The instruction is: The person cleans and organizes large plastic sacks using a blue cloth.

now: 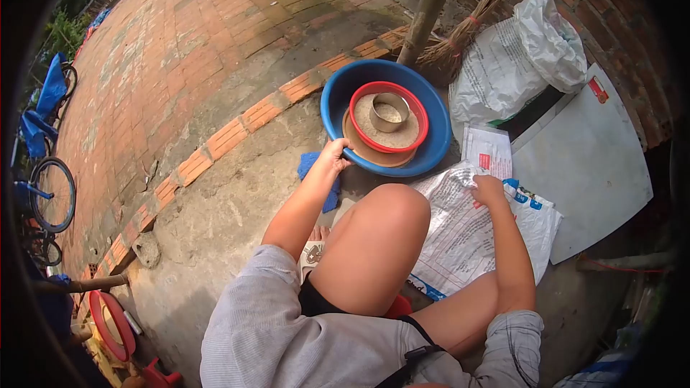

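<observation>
My left hand [336, 155] grips the near left rim of a large blue basin [438, 151]. Inside the basin lies a round brown tray [359, 145], and on it a red-rimmed sieve [424, 116] holds pale grains [366, 126]. A round metal tin [389, 123] with grains in it stands in the sieve. At the right, my right hand [489, 190] has its fingers closed at the upper edge of a white printed sack [460, 237], which is spread beside my knees.
A bamboo pole [431, 7], a straw broom [460, 43] and a full white sack [496, 65] stand behind the basin. A grey board [589, 165] lies right. Blue cloth [330, 190] lies near my foot. Bicycles [54, 194] stand far left, a red basin [111, 323] lower left.
</observation>
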{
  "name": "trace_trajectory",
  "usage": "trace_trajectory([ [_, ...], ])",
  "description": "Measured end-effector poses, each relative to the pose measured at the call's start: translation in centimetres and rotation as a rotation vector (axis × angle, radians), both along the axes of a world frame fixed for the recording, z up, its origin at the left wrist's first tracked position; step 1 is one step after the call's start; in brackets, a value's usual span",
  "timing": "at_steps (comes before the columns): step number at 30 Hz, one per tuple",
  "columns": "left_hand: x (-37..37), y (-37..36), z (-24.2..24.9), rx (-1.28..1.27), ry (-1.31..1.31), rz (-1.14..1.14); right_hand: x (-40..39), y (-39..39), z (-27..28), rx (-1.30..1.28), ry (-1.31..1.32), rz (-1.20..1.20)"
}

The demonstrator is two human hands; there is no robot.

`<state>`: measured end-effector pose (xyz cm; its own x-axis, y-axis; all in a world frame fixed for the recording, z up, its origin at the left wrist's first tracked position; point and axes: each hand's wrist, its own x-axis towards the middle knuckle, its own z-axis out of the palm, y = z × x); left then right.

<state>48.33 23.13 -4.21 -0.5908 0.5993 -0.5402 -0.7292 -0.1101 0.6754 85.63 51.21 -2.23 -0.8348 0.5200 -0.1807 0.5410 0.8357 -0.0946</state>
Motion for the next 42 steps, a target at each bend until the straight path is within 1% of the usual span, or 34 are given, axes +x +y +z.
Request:
trace_trajectory([
  [1,1.1,-2.1,4.1,0.020,0.051,0.029,0.1,0.3,-0.5,-0.010,-0.001,0.013],
  [3,-0.8,-6.7,4.4,0.028,0.091,0.032,0.0,0.7,-0.8,-0.017,-0.018,-0.037],
  [5,1.4,-11.2,9.8,0.017,0.071,0.095,0.3,1.4,-1.5,-0.009,-0.037,0.015],
  [7,2.5,-15.8,11.6,0.009,0.129,0.191,0.1,1.8,-2.6,-0.015,0.012,0.013],
  [8,3.0,-18.4,11.6,0.015,0.083,0.266,-0.1,1.9,-3.0,-0.025,0.014,0.050],
  [9,3.6,-20.8,11.6,0.022,0.038,0.339,-0.3,2.0,-2.8,-0.021,0.001,0.032],
  [10,4.9,-23.1,11.7,0.061,0.031,0.416,-0.4,2.1,-2.6,-0.019,-0.015,0.014],
  [11,6.6,-25.5,11.7,0.097,0.022,0.492,-0.3,2.1,-3.0,-0.032,-0.020,0.045],
  [13,9.4,-30.4,10.6,0.153,0.028,0.592,-0.5,2.3,-3.1,-0.030,0.041,0.025],
  [14,10.8,-32.6,10.5,0.137,0.041,0.679,-1.0,2.6,-2.8,-0.069,-0.087,0.006],
  [15,12.3,-34.6,10.4,0.123,0.052,0.765,-1.0,2.8,-2.9,-0.072,-0.091,0.034],
  [17,14.9,-38.8,10.0,0.127,0.026,0.879,-1.0,3.2,-3.4,-0.096,-0.107,0.008],
  [18,16.4,-40.6,9.3,0.085,0.038,0.967,-1.3,3.0,-2.9,-0.108,-0.146,-0.005],
  [19,17.5,-42.8,8.6,0.076,0.046,0.986,-1.5,3.1,-2.8,-0.117,-0.145,0.015],
  [21,20.0,-47.2,6.7,0.063,-0.034,1.129,-1.2,3.9,-3.8,-0.138,-0.092,0.039],
  [23,22.0,-49.4,4.5,0.129,-0.071,1.256,-0.9,4.0,-5.0,-0.150,-0.051,0.064],
  [24,22.9,-49.9,3.8,0.128,-0.193,1.191,-1.0,4.0,-5.1,-0.133,-0.038,0.055],
  [25,23.6,-52.2,0.4,0.103,-0.312,1.305,-1.2,4.3,-4.9,-0.110,-0.027,0.049],
  [27,25.1,-51.9,-2.5,0.043,-0.298,1.408,-1.0,3.5,-3.8,-0.050,-0.015,0.059],
  [29,26.4,-49.5,-3.4,-0.084,-0.324,1.372,-0.8,3.3,-3.2,0.001,-0.036,0.018],
  [30,27.2,-46.3,-0.3,-0.262,-0.505,1.234,-0.5,3.6,-3.1,0.008,-0.037,0.010],
  [31,26.8,-41.6,3.8,-0.556,-0.674,1.200,-0.4,4.1,-2.9,-0.066,-0.078,-0.004],
  [32,26.0,-39.7,4.4,-0.696,-0.774,1.083,-0.2,4.6,-2.8,-0.142,-0.115,-0.026],
  [33,24.8,-38.0,5.9,-0.779,-0.692,0.926,0.3,5.3,-3.5,-0.141,-0.106,-0.054],
  [34,23.5,-36.2,7.3,-0.865,-0.605,0.774,0.8,6.3,-4.5,-0.218,-0.078,-0.032],
  [35,22.0,-33.6,10.5,-0.868,-0.344,0.580,1.7,7.2,-4.7,-0.290,-0.042,-0.021],
  [36,20.5,-29.6,14.2,-0.775,0.078,0.549,2.1,7.1,-3.9,-0.261,-0.027,-0.023],
  [37,19.1,-25.2,17.9,-0.637,0.485,0.494,1.9,6.4,-2.2,-0.232,-0.018,-0.036],
  [38,17.5,-21.0,21.0,-0.489,0.807,0.388,1.6,5.5,0.3,-0.199,-0.013,-0.062],
  [39,15.9,-16.5,23.7,-0.303,1.113,0.274,0.9,5.8,2.2,-0.208,-0.083,-0.031],
  [40,15.0,-11.9,26.1,-0.160,1.135,0.053,0.3,4.9,5.3,-0.207,-0.069,-0.054],
  [41,14.6,-7.1,28.1,-0.015,1.143,-0.168,-0.4,4.2,8.5,-0.227,-0.110,-0.074],
  [42,14.7,-2.3,29.9,0.021,1.269,-0.414,-0.8,3.9,10.1,-0.101,-0.058,-0.011],
])
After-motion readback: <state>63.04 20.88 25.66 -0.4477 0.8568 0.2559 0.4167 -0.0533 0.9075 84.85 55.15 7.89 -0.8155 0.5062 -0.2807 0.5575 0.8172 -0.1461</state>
